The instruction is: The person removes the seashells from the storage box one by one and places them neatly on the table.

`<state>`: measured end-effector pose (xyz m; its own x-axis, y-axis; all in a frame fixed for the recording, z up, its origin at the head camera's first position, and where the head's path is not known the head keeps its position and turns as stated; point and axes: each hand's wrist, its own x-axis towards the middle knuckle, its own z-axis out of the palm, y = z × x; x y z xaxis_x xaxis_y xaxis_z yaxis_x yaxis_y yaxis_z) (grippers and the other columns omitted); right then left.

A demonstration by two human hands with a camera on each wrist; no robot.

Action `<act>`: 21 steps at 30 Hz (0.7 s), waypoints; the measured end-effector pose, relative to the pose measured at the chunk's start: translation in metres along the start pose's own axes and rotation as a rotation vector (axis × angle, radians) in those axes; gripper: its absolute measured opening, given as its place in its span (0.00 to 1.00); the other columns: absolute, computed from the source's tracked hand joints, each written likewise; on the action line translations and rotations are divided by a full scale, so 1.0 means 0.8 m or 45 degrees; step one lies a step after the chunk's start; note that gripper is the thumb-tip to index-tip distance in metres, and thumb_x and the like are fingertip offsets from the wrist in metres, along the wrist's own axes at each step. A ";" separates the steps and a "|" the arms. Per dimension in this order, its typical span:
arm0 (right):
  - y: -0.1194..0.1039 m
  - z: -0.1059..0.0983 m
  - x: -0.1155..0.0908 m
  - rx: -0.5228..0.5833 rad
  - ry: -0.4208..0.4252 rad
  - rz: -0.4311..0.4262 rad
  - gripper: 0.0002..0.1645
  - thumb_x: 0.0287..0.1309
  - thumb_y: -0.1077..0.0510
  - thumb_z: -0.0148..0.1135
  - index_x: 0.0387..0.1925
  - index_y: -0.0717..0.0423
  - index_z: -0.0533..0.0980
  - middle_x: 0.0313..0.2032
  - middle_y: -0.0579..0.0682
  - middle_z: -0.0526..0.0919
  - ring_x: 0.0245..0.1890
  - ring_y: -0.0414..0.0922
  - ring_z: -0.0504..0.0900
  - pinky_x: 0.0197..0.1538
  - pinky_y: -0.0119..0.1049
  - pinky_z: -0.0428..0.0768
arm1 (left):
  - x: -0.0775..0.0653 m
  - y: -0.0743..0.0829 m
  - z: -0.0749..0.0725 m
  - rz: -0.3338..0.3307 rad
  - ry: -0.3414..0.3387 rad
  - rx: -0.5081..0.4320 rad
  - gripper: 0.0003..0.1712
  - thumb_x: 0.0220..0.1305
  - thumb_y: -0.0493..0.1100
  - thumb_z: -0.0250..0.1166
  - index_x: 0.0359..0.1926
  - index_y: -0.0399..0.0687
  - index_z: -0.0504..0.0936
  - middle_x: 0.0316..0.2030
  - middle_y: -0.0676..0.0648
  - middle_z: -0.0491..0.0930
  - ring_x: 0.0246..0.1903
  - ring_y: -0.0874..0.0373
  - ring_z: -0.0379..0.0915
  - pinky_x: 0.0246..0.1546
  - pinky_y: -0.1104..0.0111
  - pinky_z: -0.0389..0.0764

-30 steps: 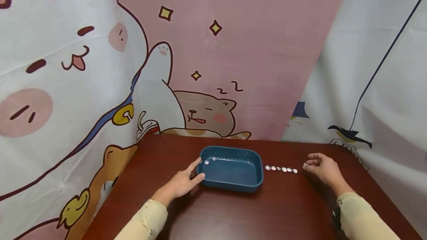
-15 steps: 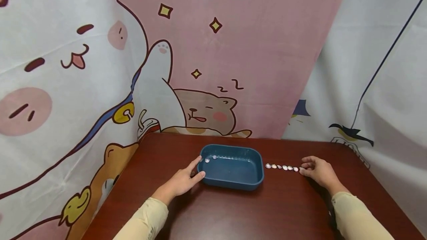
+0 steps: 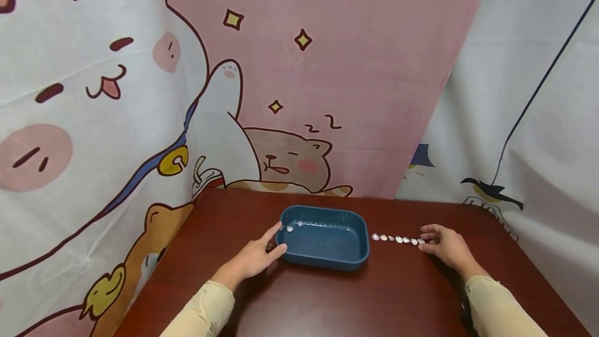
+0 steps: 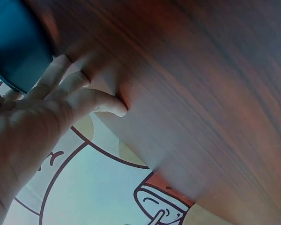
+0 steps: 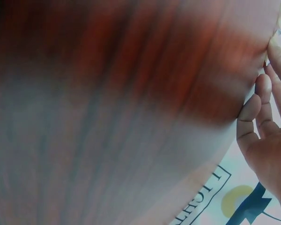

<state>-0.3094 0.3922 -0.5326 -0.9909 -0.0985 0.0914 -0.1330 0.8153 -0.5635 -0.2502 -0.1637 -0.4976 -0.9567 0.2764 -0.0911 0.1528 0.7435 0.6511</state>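
My left hand lies spread at the left end of a blue rectangular tray, thumb and forefinger touching its rim. In the left wrist view the other fingers of that hand reach down to the tabletop. Two small white seashells lie inside the tray, near its left end. To the right of the tray a row of several small shells runs along the table. At the right end of this row my right hand pinches a shell between thumb and forefinger, set beside its neighbour.
The dark red-brown wooden table carries the tray and the shells. Behind and beside it hangs a cartoon-printed cloth, reaching the table's back edge.
My right hand has moved left and down with the shell, bringing it to the right end of the row. My left hand has stayed at the tray.
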 end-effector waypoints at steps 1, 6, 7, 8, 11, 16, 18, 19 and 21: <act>0.001 0.000 -0.001 0.006 -0.007 0.004 0.33 0.58 0.55 0.81 0.61 0.64 0.80 0.50 0.59 0.91 0.49 0.55 0.89 0.49 0.45 0.83 | 0.000 0.000 0.001 0.002 0.000 -0.004 0.45 0.77 0.68 0.59 0.86 0.65 0.53 0.67 0.33 0.80 0.65 0.37 0.80 0.68 0.35 0.74; 0.005 -0.007 -0.005 0.058 -0.034 0.026 0.37 0.61 0.53 0.80 0.66 0.66 0.77 0.56 0.64 0.88 0.53 0.58 0.88 0.48 0.40 0.84 | 0.001 0.005 0.001 0.010 0.002 -0.008 0.45 0.78 0.65 0.59 0.86 0.63 0.53 0.69 0.33 0.79 0.65 0.36 0.80 0.68 0.35 0.74; 0.005 -0.011 -0.005 0.086 -0.040 0.041 0.39 0.62 0.51 0.79 0.67 0.67 0.75 0.59 0.66 0.87 0.54 0.57 0.88 0.48 0.38 0.84 | 0.000 0.006 0.001 0.012 0.000 -0.007 0.45 0.78 0.65 0.59 0.86 0.64 0.52 0.70 0.32 0.77 0.67 0.35 0.79 0.69 0.34 0.73; 0.005 -0.015 -0.006 0.131 -0.043 0.062 0.40 0.64 0.49 0.77 0.69 0.67 0.74 0.61 0.67 0.85 0.54 0.56 0.88 0.47 0.37 0.85 | 0.000 0.008 0.001 0.010 -0.003 -0.006 0.45 0.79 0.65 0.58 0.87 0.64 0.51 0.71 0.32 0.76 0.67 0.34 0.77 0.69 0.34 0.72; -0.002 -0.032 -0.004 0.294 -0.040 0.119 0.45 0.70 0.42 0.71 0.74 0.67 0.68 0.68 0.70 0.78 0.53 0.41 0.88 0.47 0.32 0.86 | 0.000 0.011 0.000 -0.005 -0.013 -0.008 0.44 0.80 0.67 0.55 0.87 0.67 0.48 0.76 0.34 0.71 0.71 0.32 0.73 0.71 0.33 0.69; -0.058 -0.055 0.017 0.499 0.010 0.113 0.45 0.73 0.36 0.64 0.77 0.60 0.68 0.72 0.66 0.75 0.46 0.21 0.82 0.50 0.28 0.86 | 0.008 0.011 -0.003 0.002 0.020 0.023 0.46 0.79 0.68 0.55 0.87 0.65 0.48 0.78 0.37 0.68 0.75 0.33 0.68 0.74 0.34 0.68; -0.096 -0.052 0.030 0.520 0.012 0.041 0.41 0.75 0.38 0.64 0.76 0.59 0.70 0.70 0.63 0.78 0.45 0.23 0.83 0.51 0.28 0.85 | 0.014 0.009 -0.005 0.017 0.040 0.048 0.47 0.77 0.68 0.57 0.87 0.62 0.51 0.78 0.38 0.69 0.76 0.34 0.68 0.74 0.35 0.68; -0.119 -0.047 0.036 0.503 0.004 -0.004 0.38 0.75 0.40 0.64 0.74 0.58 0.72 0.68 0.62 0.80 0.47 0.28 0.85 0.51 0.29 0.85 | 0.016 0.008 -0.006 0.021 0.047 0.056 0.47 0.76 0.69 0.58 0.87 0.62 0.53 0.78 0.38 0.69 0.76 0.34 0.67 0.74 0.35 0.68; -0.164 -0.031 0.046 0.448 -0.057 -0.113 0.32 0.75 0.42 0.65 0.70 0.55 0.77 0.65 0.60 0.83 0.51 0.37 0.87 0.55 0.37 0.86 | 0.021 0.007 -0.006 0.022 0.052 0.057 0.48 0.75 0.69 0.60 0.86 0.61 0.55 0.78 0.39 0.69 0.77 0.35 0.66 0.74 0.35 0.68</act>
<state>-0.3280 0.2955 -0.4348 -0.9741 -0.1911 0.1209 -0.2091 0.5572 -0.8037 -0.2666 -0.1582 -0.4920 -0.9630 0.2649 -0.0486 0.1794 0.7655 0.6179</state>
